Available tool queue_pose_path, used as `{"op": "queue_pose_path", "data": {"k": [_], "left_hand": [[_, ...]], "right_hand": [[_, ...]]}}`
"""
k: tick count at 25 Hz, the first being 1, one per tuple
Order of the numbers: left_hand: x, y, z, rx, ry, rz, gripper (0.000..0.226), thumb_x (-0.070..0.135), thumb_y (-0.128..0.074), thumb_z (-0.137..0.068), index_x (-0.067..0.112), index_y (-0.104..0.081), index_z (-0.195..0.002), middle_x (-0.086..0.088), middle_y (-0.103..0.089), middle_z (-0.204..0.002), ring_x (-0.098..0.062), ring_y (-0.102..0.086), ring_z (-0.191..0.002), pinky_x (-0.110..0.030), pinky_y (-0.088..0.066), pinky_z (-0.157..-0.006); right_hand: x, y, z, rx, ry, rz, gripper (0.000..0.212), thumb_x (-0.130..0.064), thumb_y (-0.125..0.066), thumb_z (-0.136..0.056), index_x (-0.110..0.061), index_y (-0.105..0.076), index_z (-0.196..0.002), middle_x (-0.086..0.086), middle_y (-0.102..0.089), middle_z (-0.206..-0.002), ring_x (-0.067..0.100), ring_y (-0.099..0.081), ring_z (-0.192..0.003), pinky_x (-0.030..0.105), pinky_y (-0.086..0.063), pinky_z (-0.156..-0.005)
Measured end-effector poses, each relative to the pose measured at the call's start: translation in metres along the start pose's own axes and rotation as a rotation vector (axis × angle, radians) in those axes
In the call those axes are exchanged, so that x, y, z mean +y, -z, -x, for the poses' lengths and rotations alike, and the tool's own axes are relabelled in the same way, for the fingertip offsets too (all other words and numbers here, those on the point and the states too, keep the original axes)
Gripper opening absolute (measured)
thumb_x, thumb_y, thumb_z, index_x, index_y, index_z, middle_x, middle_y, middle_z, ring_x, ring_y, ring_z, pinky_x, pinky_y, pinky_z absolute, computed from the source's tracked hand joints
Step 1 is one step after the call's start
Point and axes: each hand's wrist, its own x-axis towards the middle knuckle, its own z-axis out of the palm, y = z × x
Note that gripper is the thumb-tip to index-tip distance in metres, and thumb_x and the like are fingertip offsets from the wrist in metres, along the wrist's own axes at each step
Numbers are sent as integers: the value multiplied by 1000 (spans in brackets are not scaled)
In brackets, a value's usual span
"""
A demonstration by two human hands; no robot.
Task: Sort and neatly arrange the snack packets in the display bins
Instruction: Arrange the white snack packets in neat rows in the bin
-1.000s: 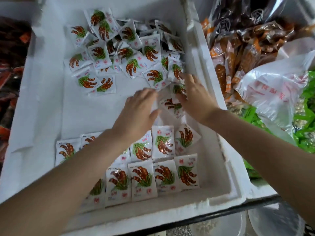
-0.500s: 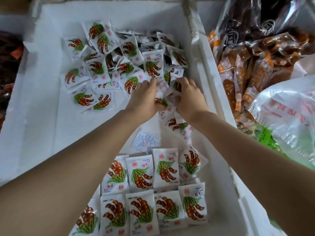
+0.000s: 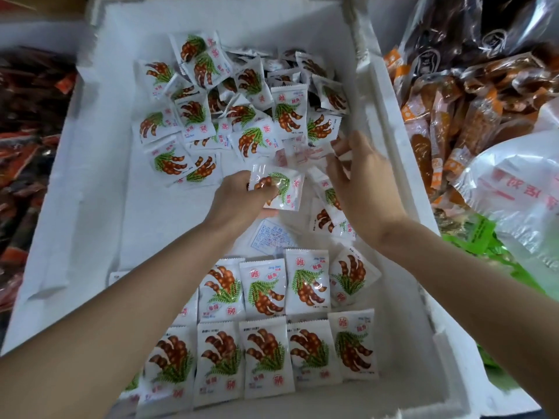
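Observation:
A white foam bin (image 3: 90,182) holds small white snack packets printed with brown pods and green leaves. A loose heap of packets (image 3: 236,113) lies at the far end. Neat rows of packets (image 3: 272,337) lie at the near end. My left hand (image 3: 239,198) grips one packet (image 3: 278,189) above the bin's middle. My right hand (image 3: 360,182) is just right of it, fingers pinching a blurred packet (image 3: 305,154) at the heap's near edge. Loose packets (image 3: 329,216) lie under my right hand, and one packet lies face down (image 3: 270,237) below my left hand.
To the right of the bin are brown and orange snack bags (image 3: 447,116), a white plastic bag (image 3: 514,189) and green packets (image 3: 472,237). Dark red packets (image 3: 27,122) fill the bin on the left. The foam bin's left half floor shows bare.
Both hands have drawn back from the heap toward me. My left hand has lifted one packet out of the heap; my right hand has taken hold of another at the heap's edge.

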Motion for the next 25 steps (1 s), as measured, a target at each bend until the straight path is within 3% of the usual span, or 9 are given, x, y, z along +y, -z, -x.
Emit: {"op": "queue_pose_path", "data": {"k": [2, 5, 9, 12, 14, 16, 18, 21, 25], "left_hand": [[0, 2, 17, 20, 92, 243, 7, 5, -66, -85, 4, -61, -88, -11, -69, -100, -24, -69, -93, -33, -58, -83], [-2, 6, 44, -56, 144, 473, 22, -2, -64, -84, 6, -63, -105, -5, -74, -92, -13, -72, -83, -22, -57, -76], [-6, 16, 68, -158, 111, 489, 36, -10, -59, -83, 10, -63, -113, -8, -73, -101, -15, -71, -89, -19, -56, -72], [-6, 26, 74, -205, 137, 615, 22, 6, -61, -82, 6, -65, -104, -10, -70, -95, -19, -68, -88, -26, -57, -70], [-8, 30, 72, -144, 175, 682, 25, 16, -59, -84, 3, -63, -106, -11, -70, -94, -20, -68, -84, -30, -58, -68], [-14, 33, 63, 1, 191, 553, 26, 16, -57, -92, 5, -60, -115, -10, -72, -103, -21, -70, -89, -34, -58, -76], [-20, 37, 55, 105, 193, 425, 26, 16, -58, -93, 10, -59, -119, -8, -70, -110, -21, -69, -97, -41, -54, -90], [-23, 40, 50, 124, 175, 330, 24, 23, -60, -92, 17, -60, -116, -3, -70, -111, -20, -67, -102, -43, -50, -97], [-24, 41, 44, 149, 194, 261, 12, 24, -62, -91, 21, -61, -102, -2, -70, -107, -18, -67, -99, -40, -50, -95]], "right_hand": [[-11, -5, 12, -42, 133, -36, 2, -7, -50, -94, -8, -49, -95, 12, -55, -110, 27, -59, -91, 44, -51, -79], [-19, -14, 32, -148, 306, -57, 10, 3, -54, -88, -4, -52, -95, 13, -51, -118, 24, -58, -93, 34, -48, -78], [-20, -21, 50, -242, 320, -99, 16, 0, -57, -88, -7, -53, -102, 10, -46, -130, 16, -56, -102, 23, -44, -87], [-22, -26, 62, -333, 346, -138, 22, -2, -53, -89, -6, -55, -110, 8, -45, -129, 10, -53, -103, 15, -42, -91], [-23, -27, 69, -409, 368, -143, 26, 3, -52, -87, -8, -58, -109, 7, -45, -130, 7, -52, -106, 10, -40, -93], [-22, -27, 67, -418, 360, -149, 27, 5, -51, -87, -10, -59, -107, 4, -47, -130, 4, -50, -108, 4, -35, -93], [-18, -31, 50, -310, 265, -103, 29, 5, -50, -88, -10, -55, -112, 2, -46, -128, 0, -45, -109, 2, -29, -96], [0, -46, 7, -123, -43, 52, 39, 0, -50, -89, -5, -40, -126, 10, -37, -130, 18, -35, -122, 12, -20, -102], [19, -67, -40, -109, -417, -169, 38, -17, -58, -89, -4, -46, -122, 6, -53, -117, 18, -51, -102, 23, -40, -86]]}}
